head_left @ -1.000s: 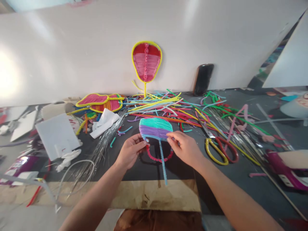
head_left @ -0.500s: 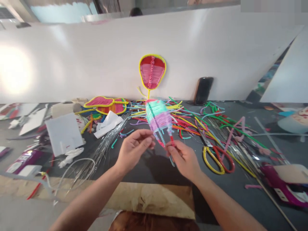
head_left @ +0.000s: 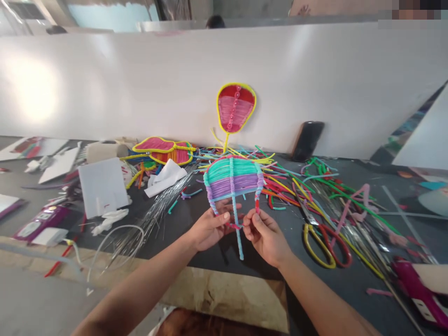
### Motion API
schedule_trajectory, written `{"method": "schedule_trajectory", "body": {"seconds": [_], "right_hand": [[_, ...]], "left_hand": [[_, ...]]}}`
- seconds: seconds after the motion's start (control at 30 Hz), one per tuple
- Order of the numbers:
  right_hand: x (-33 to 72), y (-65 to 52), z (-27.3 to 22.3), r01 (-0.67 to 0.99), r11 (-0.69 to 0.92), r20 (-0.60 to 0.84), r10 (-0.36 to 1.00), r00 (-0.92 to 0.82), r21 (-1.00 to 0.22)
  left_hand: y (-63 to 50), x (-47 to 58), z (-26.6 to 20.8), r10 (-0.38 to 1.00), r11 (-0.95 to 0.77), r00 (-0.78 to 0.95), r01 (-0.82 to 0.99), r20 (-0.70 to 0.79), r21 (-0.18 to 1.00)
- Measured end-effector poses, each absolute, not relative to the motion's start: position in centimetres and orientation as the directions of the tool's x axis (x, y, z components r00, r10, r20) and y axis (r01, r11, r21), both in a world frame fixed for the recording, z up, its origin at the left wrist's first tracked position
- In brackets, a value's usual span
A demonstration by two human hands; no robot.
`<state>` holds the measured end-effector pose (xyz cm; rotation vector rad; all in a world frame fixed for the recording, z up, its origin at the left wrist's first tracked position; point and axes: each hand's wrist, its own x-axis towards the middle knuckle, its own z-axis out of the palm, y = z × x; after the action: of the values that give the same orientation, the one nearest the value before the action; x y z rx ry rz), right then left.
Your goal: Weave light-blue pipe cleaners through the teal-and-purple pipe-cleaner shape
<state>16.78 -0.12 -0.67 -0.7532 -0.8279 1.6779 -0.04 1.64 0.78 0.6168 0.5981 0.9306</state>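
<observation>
Between my hands is a pipe-cleaner frame (head_left: 231, 176), wound with teal strands above and purple below. A light blue stem runs down its middle and sticks out past the lower rim. My left hand (head_left: 210, 228) holds the lower left rim, thumb in front and some fingers spread behind the open part. My right hand (head_left: 264, 232) pinches the lower right rim near its red section. Behind the frame, a finished-looking pink and red petal shape (head_left: 236, 108) with a yellow edge leans against the white board. Scissors (head_left: 322, 242) with yellow and red handles lie right of my right hand.
Loose pipe cleaners (head_left: 285, 184) spread behind the frame. A phone (head_left: 308, 140) leans on the white board (head_left: 147, 84). Wire stems (head_left: 157, 205), white paper (head_left: 103, 187) and a purple glue gun (head_left: 40, 223) lie left. Another purple tool (head_left: 416, 289) is at right.
The frame has turned from edge-on to face me, showing its full width. My left hand has taken hold of its lower left rim; my right hand still grips the right side. The view has shifted slightly.
</observation>
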Motion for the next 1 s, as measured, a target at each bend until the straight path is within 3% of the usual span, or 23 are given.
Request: {"method": "schedule_trajectory", "body": {"seconds": [0.17, 0.27, 0.37, 0.43, 0.5, 0.53, 0.6, 0.67, 0.73, 1.0], "right_hand": [[16.5, -0.3, -1.4, -0.482, -0.313, -0.188, 0.938, -0.290, -0.819], [16.7, 0.1, -1.7, -0.418, -0.323, -0.247, 0.942, -0.225, -0.849], [17.5, 0.6, -1.8, -0.295, -0.151, -0.155, 0.988, -0.010, -0.944], [18.3, 0.7, -1.6, -0.054, 0.077, 0.069, 0.988, 0.139, -0.996], [18.9, 0.6, -1.0, 0.298, 0.334, 0.382, 0.916, 0.121, -0.894], [19.0, 0.4, -0.6, 0.450, 0.441, 0.512, 0.858, 0.042, -0.776], [18.9, 0.0, 0.1, 0.627, 0.573, 0.641, 0.753, -0.149, -0.527], [18.5, -0.5, 0.6, 0.699, 0.608, 0.649, 0.711, -0.270, -0.376], [18.1, -0.8, 0.8, 0.740, 0.601, 0.624, 0.711, -0.324, -0.300], [17.4, -1.0, 0.7, 0.775, 0.592, 0.594, 0.711, -0.375, -0.219]], "left_hand": [[1.9, -0.3, 0.3, 0.889, 0.452, 0.349, -0.570, -0.295, 0.686], [2.0, -0.4, 0.3, 0.905, 0.425, 0.277, -0.570, -0.323, 0.703], [1.8, -0.4, 0.6, 0.915, 0.403, 0.250, -0.555, -0.316, 0.728], [1.7, -0.3, 0.6, 0.917, 0.398, 0.247, -0.536, -0.313, 0.745], [1.5, -0.2, 0.5, 0.908, 0.418, 0.265, -0.515, -0.325, 0.748], [1.4, -0.1, 0.5, 0.901, 0.432, 0.280, -0.508, -0.332, 0.745], [1.3, 0.1, 0.3, 0.884, 0.463, 0.319, -0.500, -0.342, 0.732], [1.1, 0.3, 0.2, 0.870, 0.485, 0.359, -0.497, -0.339, 0.719], [0.9, 0.5, 0.2, 0.867, 0.486, 0.379, -0.499, -0.324, 0.717], [0.8, 0.4, 0.2, 0.881, 0.457, 0.376, -0.515, -0.288, 0.725]]}}
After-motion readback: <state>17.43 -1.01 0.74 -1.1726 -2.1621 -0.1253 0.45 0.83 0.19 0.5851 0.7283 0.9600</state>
